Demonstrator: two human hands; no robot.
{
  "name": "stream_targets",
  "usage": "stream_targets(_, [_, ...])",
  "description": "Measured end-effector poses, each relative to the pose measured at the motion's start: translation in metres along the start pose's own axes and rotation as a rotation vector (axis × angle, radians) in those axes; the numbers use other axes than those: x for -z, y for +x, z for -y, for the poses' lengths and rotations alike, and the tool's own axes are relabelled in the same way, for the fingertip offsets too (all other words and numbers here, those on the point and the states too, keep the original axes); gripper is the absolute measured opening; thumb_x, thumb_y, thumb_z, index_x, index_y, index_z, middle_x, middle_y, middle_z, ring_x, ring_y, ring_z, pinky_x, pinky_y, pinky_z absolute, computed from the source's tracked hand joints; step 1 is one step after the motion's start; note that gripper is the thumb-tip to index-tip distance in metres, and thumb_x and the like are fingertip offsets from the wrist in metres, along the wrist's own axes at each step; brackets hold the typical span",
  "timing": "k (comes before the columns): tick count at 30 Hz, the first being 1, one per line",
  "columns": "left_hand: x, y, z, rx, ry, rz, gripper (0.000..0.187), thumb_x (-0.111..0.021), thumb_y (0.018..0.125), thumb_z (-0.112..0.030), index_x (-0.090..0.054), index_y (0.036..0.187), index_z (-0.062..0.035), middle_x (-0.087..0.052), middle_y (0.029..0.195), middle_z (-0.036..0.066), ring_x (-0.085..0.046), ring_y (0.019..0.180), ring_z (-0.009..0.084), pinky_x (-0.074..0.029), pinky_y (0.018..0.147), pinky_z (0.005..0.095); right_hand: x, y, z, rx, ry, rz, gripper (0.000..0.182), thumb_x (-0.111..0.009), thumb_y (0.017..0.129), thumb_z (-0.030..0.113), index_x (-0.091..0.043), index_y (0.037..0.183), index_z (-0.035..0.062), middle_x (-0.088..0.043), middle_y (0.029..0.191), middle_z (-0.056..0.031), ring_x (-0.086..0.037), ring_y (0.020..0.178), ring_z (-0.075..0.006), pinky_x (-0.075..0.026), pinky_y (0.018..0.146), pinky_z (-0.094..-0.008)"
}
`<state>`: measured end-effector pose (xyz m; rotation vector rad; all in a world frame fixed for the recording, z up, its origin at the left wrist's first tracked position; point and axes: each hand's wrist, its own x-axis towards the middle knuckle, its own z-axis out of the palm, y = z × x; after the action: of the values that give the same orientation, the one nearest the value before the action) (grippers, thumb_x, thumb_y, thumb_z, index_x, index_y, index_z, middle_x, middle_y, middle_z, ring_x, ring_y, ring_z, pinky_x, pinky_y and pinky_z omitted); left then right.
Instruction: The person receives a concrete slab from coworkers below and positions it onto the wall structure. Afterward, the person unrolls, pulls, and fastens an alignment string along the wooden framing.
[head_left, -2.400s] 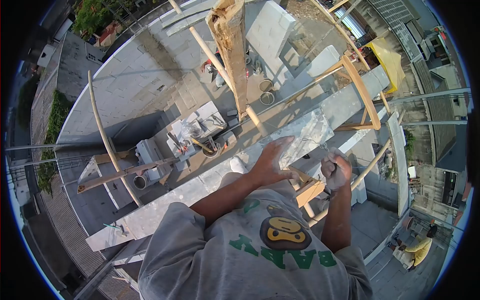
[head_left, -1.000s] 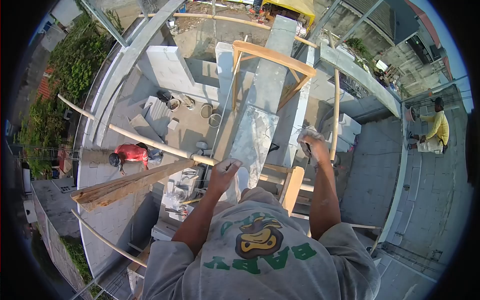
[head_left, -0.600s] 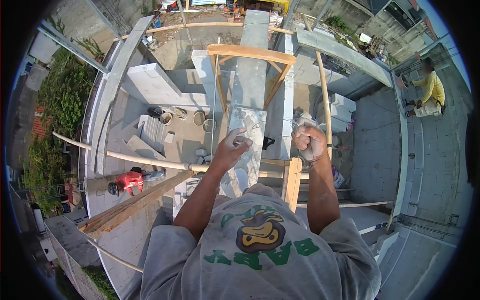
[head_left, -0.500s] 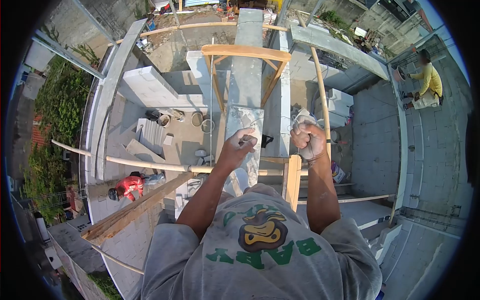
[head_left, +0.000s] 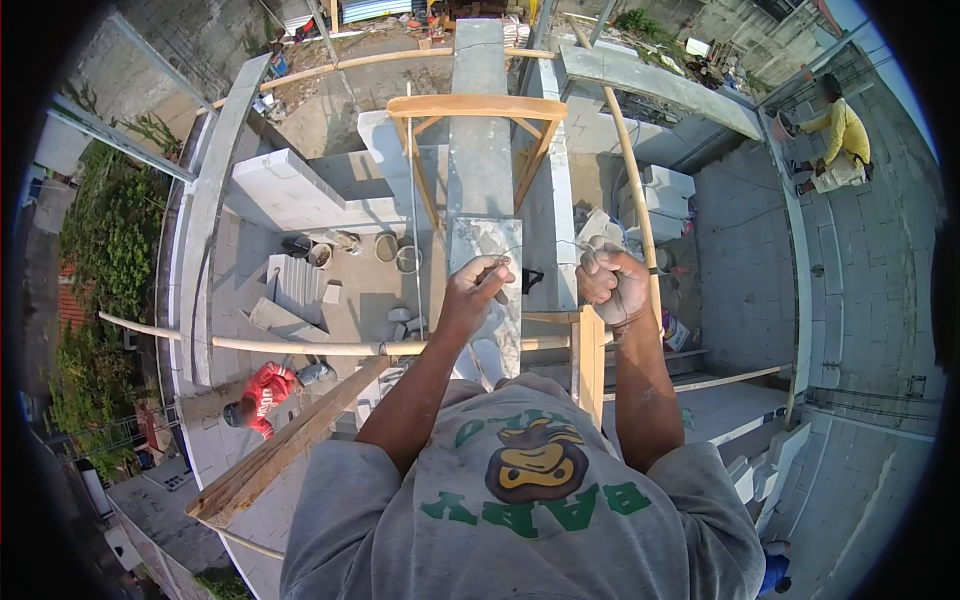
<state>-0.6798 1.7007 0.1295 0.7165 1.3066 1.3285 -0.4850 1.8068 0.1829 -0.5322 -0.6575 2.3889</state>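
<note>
My left hand (head_left: 478, 292) is closed in a pinch above the grey concrete beam (head_left: 486, 236); a thin dark wire comes out at its fingertips. My right hand (head_left: 613, 286) is curled into a fist to the right, with a thin wire (head_left: 566, 242) sticking out from its fingers toward the left. Whether both hands hold one wire cannot be made out. Just below my right hand stands the top of an upright wooden post (head_left: 590, 355). Ahead of both hands is a wooden frame (head_left: 476, 107) straddling the beam.
Bamboo poles (head_left: 280, 347) cross on both sides, and a rough timber (head_left: 290, 440) slants at lower left. Block walls (head_left: 285, 185) and buckets (head_left: 407, 259) lie well below. A person in red (head_left: 268, 392) is at left, another in yellow (head_left: 842, 135) at upper right.
My left fingers have closed into a tighter pinch. My right hand has stayed a fist. The view has shifted slightly, and the person in red has changed posture.
</note>
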Motion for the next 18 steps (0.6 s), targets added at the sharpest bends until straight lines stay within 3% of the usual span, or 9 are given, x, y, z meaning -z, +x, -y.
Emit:
stream_targets(7, [0.019,-0.002,0.018,0.001,-0.015,-0.005,0.034,-0.061,0.08,-0.024,-0.056,0.099,0.0039,-0.061,0.079,0.007,-0.052,0.062,0.0082,-0.041,0.055,0.0216,-0.004,0.005,-0.015,0.027,0.052,-0.057,0.015,-0.051,0.075,0.015,-0.051,0.068,0.0012,-0.029,0.045,0.0028,-0.028,0.037,-0.0092,-0.021,0.034,-0.0226])
stream_targets(13, [0.029,-0.009,0.023,0.066,-0.128,0.01,0.029,-0.061,0.081,-0.016,-0.055,0.101,0.0046,-0.061,0.083,0.008,-0.054,0.069,0.0086,-0.042,0.057,0.022,-0.007,0.008,-0.028,0.017,-0.225,-0.123,0.017,-0.053,0.074,0.017,-0.052,0.068,0.0015,-0.033,0.046,0.0023,-0.029,0.038,-0.0079,-0.022,0.037,-0.0228])
stream_targets(18, [0.035,-0.011,0.013,0.023,-0.162,-0.063,0.033,-0.06,0.081,-0.023,-0.055,0.102,0.0014,-0.062,0.084,0.008,-0.053,0.063,0.0079,-0.038,0.051,0.0188,0.005,0.004,-0.037,-0.007,-0.681,-0.199,0.015,-0.051,0.073,0.016,-0.053,0.069,0.0018,-0.039,0.05,0.0013,-0.033,0.043,-0.0067,-0.024,0.04,-0.0213])
